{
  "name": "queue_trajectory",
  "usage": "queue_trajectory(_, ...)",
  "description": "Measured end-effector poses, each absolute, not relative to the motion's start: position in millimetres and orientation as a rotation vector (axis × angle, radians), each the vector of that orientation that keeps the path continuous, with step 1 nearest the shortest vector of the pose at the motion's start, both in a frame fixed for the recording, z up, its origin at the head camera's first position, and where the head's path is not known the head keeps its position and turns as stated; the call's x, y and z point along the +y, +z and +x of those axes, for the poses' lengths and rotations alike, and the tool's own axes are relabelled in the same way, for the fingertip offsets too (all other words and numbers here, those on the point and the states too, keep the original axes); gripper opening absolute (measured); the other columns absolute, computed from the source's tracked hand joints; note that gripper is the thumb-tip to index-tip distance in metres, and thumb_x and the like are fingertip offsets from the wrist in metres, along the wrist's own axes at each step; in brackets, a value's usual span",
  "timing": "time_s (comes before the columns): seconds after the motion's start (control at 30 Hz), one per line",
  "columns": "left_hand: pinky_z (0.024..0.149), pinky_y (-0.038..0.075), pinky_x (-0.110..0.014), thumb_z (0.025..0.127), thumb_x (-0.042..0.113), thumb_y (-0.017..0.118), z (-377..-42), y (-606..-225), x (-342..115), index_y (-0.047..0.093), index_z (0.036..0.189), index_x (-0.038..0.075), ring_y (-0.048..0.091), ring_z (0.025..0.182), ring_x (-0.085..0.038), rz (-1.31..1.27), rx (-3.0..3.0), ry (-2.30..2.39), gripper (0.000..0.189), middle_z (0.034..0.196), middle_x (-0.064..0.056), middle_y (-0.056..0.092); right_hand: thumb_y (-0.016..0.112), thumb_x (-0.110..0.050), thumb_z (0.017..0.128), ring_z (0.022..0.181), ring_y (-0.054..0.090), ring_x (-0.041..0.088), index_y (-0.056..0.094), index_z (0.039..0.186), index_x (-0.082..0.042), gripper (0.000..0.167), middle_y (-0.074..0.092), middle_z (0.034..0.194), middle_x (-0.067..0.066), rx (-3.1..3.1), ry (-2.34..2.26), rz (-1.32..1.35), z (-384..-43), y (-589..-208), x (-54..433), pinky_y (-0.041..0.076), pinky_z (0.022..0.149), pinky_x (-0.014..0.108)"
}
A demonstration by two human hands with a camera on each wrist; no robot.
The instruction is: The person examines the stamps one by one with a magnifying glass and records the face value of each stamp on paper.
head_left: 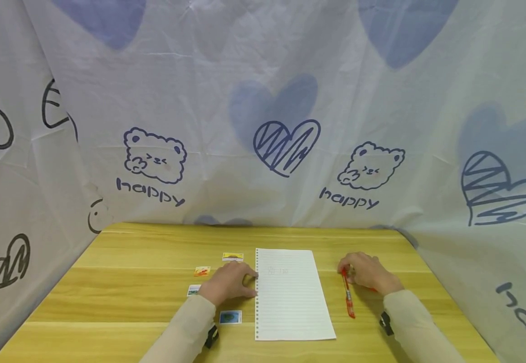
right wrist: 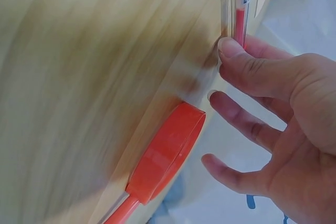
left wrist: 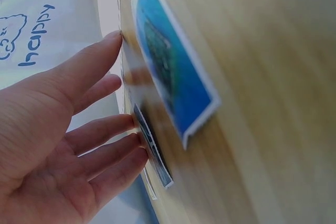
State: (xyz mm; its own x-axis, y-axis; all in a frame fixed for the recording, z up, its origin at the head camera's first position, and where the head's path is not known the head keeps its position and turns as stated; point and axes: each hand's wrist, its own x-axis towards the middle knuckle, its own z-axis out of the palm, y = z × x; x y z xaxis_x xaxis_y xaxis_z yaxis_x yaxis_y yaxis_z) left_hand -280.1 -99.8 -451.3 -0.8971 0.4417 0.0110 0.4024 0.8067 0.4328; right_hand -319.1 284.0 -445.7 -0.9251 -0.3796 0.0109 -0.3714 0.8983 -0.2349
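Note:
A sheet of lined loose-leaf paper (head_left: 292, 307) lies on the table with faint grey marks near its top. My left hand (head_left: 230, 282) rests at its punched left edge, thumb and fingers spread loosely, fingertips right at the paper. Below that hand is a blue stamp-like picture card (left wrist: 178, 72); a second card (left wrist: 153, 148) appears at the fingertips in the left wrist view. My right hand (head_left: 368, 271) pinches the upper end of a red pen (head_left: 348, 298) between thumb and index finger, other fingers loosely bent. The pen lies right of the paper.
Near the right hand is a red round-framed thing with a handle (right wrist: 167, 153), like a magnifying glass, mostly hidden in the head view. Left of the paper lie a yellow card (head_left: 233, 257), an orange card (head_left: 202, 271) and a greenish one (head_left: 193, 290). A printed curtain (head_left: 226, 201) surrounds the table.

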Motion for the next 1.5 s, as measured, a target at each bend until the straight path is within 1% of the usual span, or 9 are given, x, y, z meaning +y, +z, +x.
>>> queue_trajectory(0.2,0.090,0.053,-0.043,0.081,0.029,0.089,-280.1,-450.7,-99.5,0.076,0.122,0.010,0.066,0.107,-0.022,0.668,2.902,0.660,0.047,0.128,-0.008,0.074,0.077,0.006,0.080,0.107,0.067,0.032,0.079,0.098,-0.019,0.031,0.077,0.112,0.003,3.023,-0.372,-0.648,-319.6,-445.4,285.7,0.049,0.084,0.060)
queue_trajectory(0.53,0.094,0.054,-0.046,0.082,0.031,0.088,-281.5,-452.2,-99.3,0.076,0.123,0.011,0.067,0.112,-0.026,0.669,2.907,0.645,0.047,0.129,-0.007,0.073,0.080,0.003,0.081,0.113,0.065,0.037,0.078,0.099,-0.020,0.030,0.076,0.116,0.005,3.021,-0.367,-0.670,-318.4,-445.8,288.8,0.047,0.089,0.068)
queue_trajectory(0.7,0.098,0.054,-0.049,0.082,0.032,0.088,-281.3,-452.3,-99.0,0.076,0.123,0.012,0.067,0.117,-0.029,0.665,2.909,0.626,0.047,0.130,-0.007,0.073,0.081,0.001,0.081,0.112,0.065,0.037,0.078,0.101,-0.020,0.029,0.075,0.116,0.005,3.018,-0.364,-0.672,-317.3,-444.2,289.3,0.046,0.089,0.067)
queue_trajectory(0.97,0.098,0.055,-0.048,0.083,0.031,0.087,-281.3,-451.9,-98.6,0.076,0.123,0.012,0.067,0.117,-0.028,0.686,2.917,0.596,0.046,0.130,-0.007,0.073,0.082,-0.001,0.081,0.111,0.065,0.035,0.079,0.102,-0.019,0.028,0.075,0.115,0.004,3.004,-0.381,-0.669,-316.1,-443.1,288.2,0.046,0.088,0.065)
queue_trajectory(1.07,0.097,0.055,-0.048,0.083,0.032,0.087,-281.0,-451.5,-99.1,0.076,0.123,0.012,0.068,0.117,-0.028,0.698,2.917,0.599,0.046,0.129,-0.006,0.074,0.082,0.000,0.081,0.111,0.065,0.036,0.079,0.102,-0.020,0.029,0.075,0.115,0.004,2.998,-0.390,-0.672,-316.1,-443.3,289.5,0.046,0.087,0.067)
queue_trajectory(1.17,0.095,0.055,-0.049,0.084,0.031,0.086,-280.7,-450.4,-100.8,0.076,0.122,0.012,0.067,0.116,-0.029,0.709,2.920,0.622,0.044,0.128,-0.007,0.074,0.079,0.001,0.081,0.114,0.065,0.037,0.079,0.104,-0.021,0.031,0.075,0.118,0.005,2.992,-0.446,-0.637,-317.0,-442.5,292.4,0.044,0.093,0.071)
queue_trajectory(1.3,0.100,0.053,-0.054,0.086,0.029,0.085,-281.3,-448.2,-105.6,0.075,0.123,0.011,0.065,0.121,-0.034,0.714,2.932,0.671,0.043,0.129,-0.008,0.073,0.073,0.001,0.084,0.109,0.065,0.033,0.079,0.110,-0.017,0.032,0.074,0.119,0.007,2.960,-0.603,-0.582,-318.3,-436.2,297.0,0.049,0.098,0.062)
queue_trajectory(1.37,0.105,0.050,-0.056,0.086,0.030,0.085,-281.9,-446.8,-108.6,0.074,0.124,0.011,0.063,0.125,-0.036,0.709,2.940,0.676,0.044,0.130,-0.008,0.072,0.071,0.000,0.085,0.104,0.065,0.030,0.078,0.113,-0.014,0.032,0.074,0.118,0.007,2.949,-0.654,-0.584,-318.5,-432.2,299.5,0.053,0.093,0.053)
queue_trajectory(1.5,0.108,0.048,-0.056,0.087,0.031,0.083,-282.5,-445.8,-115.1,0.072,0.127,0.011,0.062,0.129,-0.035,0.681,2.939,0.675,0.046,0.133,-0.008,0.071,0.069,-0.001,0.088,0.101,0.064,0.027,0.077,0.116,-0.011,0.030,0.074,0.118,0.008,2.965,-0.664,-0.605,-316.4,-426.2,303.9,0.054,0.088,0.046)
